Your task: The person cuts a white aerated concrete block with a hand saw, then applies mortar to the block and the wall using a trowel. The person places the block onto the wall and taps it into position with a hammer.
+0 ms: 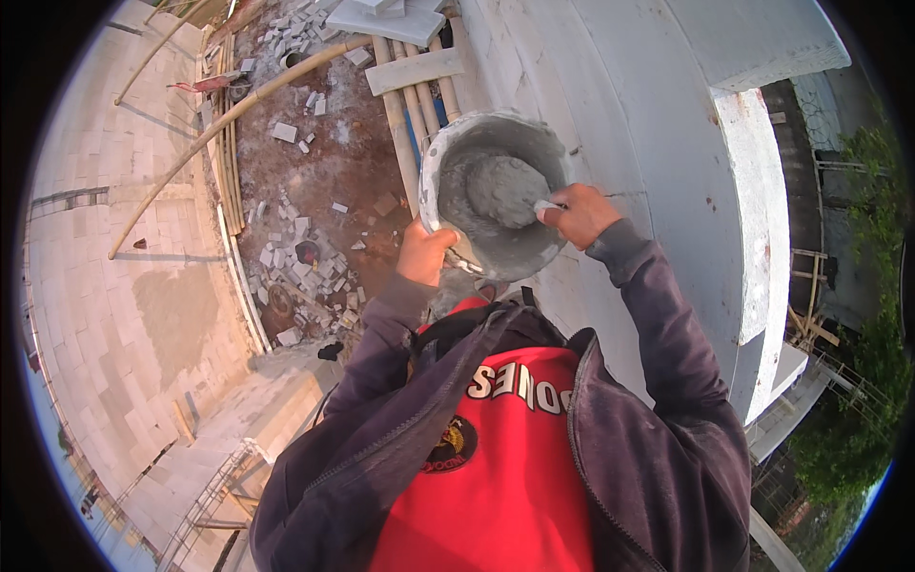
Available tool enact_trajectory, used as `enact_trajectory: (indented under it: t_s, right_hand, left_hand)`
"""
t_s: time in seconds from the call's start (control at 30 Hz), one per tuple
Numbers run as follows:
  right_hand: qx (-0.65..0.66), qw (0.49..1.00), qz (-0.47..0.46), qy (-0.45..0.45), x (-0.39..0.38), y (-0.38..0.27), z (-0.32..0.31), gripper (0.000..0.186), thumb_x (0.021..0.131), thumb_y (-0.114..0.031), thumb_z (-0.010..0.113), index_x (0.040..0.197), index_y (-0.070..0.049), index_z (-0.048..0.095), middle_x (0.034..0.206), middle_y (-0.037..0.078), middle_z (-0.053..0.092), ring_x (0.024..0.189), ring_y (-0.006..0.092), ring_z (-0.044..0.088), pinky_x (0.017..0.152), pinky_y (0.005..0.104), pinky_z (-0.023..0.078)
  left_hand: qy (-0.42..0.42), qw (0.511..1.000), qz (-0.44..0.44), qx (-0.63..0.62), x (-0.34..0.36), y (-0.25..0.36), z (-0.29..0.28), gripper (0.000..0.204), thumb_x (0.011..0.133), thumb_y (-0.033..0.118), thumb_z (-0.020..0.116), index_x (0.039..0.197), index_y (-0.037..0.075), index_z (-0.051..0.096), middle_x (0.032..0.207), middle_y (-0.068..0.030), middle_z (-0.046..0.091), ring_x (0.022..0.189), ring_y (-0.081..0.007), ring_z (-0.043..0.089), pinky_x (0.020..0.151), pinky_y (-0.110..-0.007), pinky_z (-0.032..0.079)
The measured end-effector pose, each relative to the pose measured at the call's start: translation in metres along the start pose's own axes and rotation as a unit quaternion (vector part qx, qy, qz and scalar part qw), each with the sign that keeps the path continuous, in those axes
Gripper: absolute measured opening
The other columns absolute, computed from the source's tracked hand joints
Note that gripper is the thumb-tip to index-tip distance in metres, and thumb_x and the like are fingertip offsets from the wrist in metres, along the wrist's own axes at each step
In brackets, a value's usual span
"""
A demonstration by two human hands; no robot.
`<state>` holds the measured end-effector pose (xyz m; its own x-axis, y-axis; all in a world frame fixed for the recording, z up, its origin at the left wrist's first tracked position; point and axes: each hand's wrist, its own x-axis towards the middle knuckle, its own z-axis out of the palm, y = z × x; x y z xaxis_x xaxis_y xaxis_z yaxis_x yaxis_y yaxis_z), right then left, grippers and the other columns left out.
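A round bucket (448, 143), crusted with grey, stands in front of me with wet mortar (505, 189) inside. My left hand (426, 252) grips its near left rim, thumb over the edge. On the right side of the bucket my right hand (581, 215) is closed around the pale handle (545, 207) of a tool. The tool's working end is hidden in or under the mortar, so I cannot tell its exact kind.
Bamboo poles (400, 133) with a short plank (416, 71) across them lie left of the bucket. A pale block wall (658, 124) rises at the right. Far below lie scattered broken blocks (303, 253), and a long bamboo pole (229, 119) slants across the left.
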<state>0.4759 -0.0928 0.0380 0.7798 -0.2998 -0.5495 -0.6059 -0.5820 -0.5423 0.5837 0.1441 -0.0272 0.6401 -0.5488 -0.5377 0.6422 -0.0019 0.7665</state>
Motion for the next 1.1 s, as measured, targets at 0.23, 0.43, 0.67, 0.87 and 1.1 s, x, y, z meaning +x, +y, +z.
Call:
enact_trajectory:
  t_s: [0.23, 0.43, 0.67, 0.87, 1.1]
  right_hand:
    - [-0.009, 1.000, 0.011, -0.003, 0.003, -0.018, -0.003, 0.041, 0.085, -0.030, 0.069, 0.102, 0.007, 0.071, 0.089, 0.028, 0.070, 0.089, 0.0394, 0.070, 0.080, 0.0428, 0.054]
    - [0.010, 0.999, 0.001, 0.043, -0.005, -0.003, -0.004, 0.038, 0.084, -0.030, 0.070, 0.098, 0.006, 0.072, 0.084, 0.025, 0.070, 0.082, 0.0378, 0.070, 0.077, 0.0426, 0.055]
    - [0.057, 0.998, 0.036, 0.003, -0.010, -0.011, -0.014, 0.039, 0.083, -0.029, 0.070, 0.101, 0.006, 0.071, 0.081, 0.026, 0.069, 0.077, 0.0365, 0.070, 0.074, 0.0436, 0.054]
    - [-0.033, 0.999, -0.034, 0.012, -0.028, -0.006, -0.011, 0.039, 0.084, -0.029, 0.068, 0.102, 0.006, 0.070, 0.085, 0.028, 0.069, 0.080, 0.0404, 0.069, 0.077, 0.0457, 0.055]
    - [-0.129, 0.977, 0.041, 0.166, -0.050, -0.033, -0.007, 0.032, 0.086, -0.023, 0.063, 0.101, 0.005, 0.067, 0.087, 0.029, 0.068, 0.090, 0.0456, 0.067, 0.083, 0.0481, 0.054]
  left_hand:
    - [-0.067, 0.985, 0.091, 0.131, 0.004, -0.004, -0.014, 0.037, 0.079, 0.002, 0.058, 0.115, -0.004, 0.059, 0.084, 0.0008, 0.057, 0.072, -0.0081, 0.051, 0.065, -0.026, 0.044]
    - [-0.086, 0.990, 0.082, 0.072, -0.003, 0.017, 0.005, 0.043, 0.080, 0.000, 0.055, 0.122, -0.004, 0.058, 0.090, -0.0005, 0.058, 0.077, -0.0092, 0.050, 0.069, -0.026, 0.044]
    - [-0.087, 0.991, 0.077, 0.070, 0.000, 0.026, 0.011, 0.042, 0.080, -0.002, 0.054, 0.122, -0.005, 0.057, 0.096, -0.0020, 0.061, 0.082, -0.0107, 0.054, 0.074, -0.027, 0.046]
    - [-0.083, 0.990, 0.083, 0.079, 0.000, 0.024, 0.014, 0.041, 0.080, -0.002, 0.054, 0.121, -0.004, 0.058, 0.089, 0.0013, 0.056, 0.075, -0.0073, 0.048, 0.066, -0.025, 0.042]
    - [-0.073, 0.985, 0.094, 0.124, 0.002, 0.021, 0.015, 0.042, 0.079, -0.001, 0.053, 0.121, -0.004, 0.058, 0.085, 0.0021, 0.054, 0.073, -0.0058, 0.046, 0.062, -0.025, 0.040]
